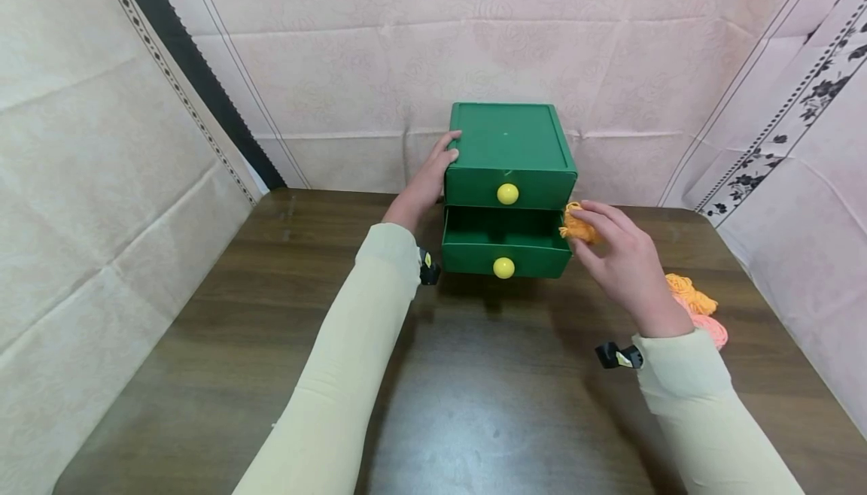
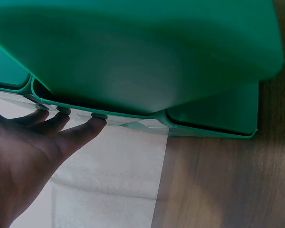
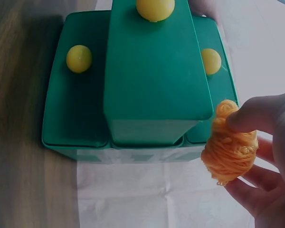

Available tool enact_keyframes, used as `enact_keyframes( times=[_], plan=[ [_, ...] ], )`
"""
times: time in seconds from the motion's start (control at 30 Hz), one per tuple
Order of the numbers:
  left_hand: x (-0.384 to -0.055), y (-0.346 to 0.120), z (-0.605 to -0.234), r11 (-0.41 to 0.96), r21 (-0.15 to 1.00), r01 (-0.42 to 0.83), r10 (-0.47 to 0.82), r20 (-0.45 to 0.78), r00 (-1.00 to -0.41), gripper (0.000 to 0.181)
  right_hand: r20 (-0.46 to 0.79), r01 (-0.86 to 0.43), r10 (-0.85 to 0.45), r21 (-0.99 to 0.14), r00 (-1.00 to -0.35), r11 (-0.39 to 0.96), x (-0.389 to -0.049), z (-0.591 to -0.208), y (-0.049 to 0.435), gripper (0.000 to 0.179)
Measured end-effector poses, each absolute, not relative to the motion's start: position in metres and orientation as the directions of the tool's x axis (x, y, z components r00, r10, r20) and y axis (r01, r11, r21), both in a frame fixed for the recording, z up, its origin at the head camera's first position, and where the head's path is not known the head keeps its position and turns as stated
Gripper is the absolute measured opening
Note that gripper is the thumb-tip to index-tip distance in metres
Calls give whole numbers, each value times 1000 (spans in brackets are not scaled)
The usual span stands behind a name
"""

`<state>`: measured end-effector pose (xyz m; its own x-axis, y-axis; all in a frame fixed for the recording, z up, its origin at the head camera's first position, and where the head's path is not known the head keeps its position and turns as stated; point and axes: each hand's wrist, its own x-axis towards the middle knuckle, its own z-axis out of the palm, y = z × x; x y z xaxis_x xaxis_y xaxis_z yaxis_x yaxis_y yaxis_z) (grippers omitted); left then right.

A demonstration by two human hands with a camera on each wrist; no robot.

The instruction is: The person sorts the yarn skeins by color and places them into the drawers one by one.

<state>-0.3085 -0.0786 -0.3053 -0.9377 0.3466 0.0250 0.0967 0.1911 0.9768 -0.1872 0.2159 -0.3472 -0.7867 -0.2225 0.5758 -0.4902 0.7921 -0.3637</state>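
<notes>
A green drawer cabinet (image 1: 508,138) with yellow knobs stands on the table, its middle drawer (image 3: 152,71) pulled out. The top drawer (image 1: 474,188) is closed, and so is the bottom one (image 3: 76,109). Against the cabinet's left side rest the extended fingertips of my left hand (image 1: 430,179), also seen in the left wrist view. With thumb and fingers, my right hand (image 1: 623,269) pinches a small bundle of orange yarn (image 3: 230,147). In the head view the bundle is at the right edge of the open drawer, and the visible part of the drawer's inside is dark.
A second orange yarn bundle (image 1: 692,293) lies on the brown table (image 1: 474,375) at the right, beside pink yarn (image 1: 711,328) partly covered by my right wrist. Pale patterned cloth (image 1: 515,51) hangs behind the cabinet and along both sides.
</notes>
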Motion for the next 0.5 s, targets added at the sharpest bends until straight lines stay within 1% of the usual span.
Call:
enact_keyframes(
  times=[0.5],
  plan=[
    [-308, -79, -306, 176, 979, 99, 356, 31, -934, 50, 576, -509, -239, -369, -782, 778, -191, -351, 206, 42]
  ],
)
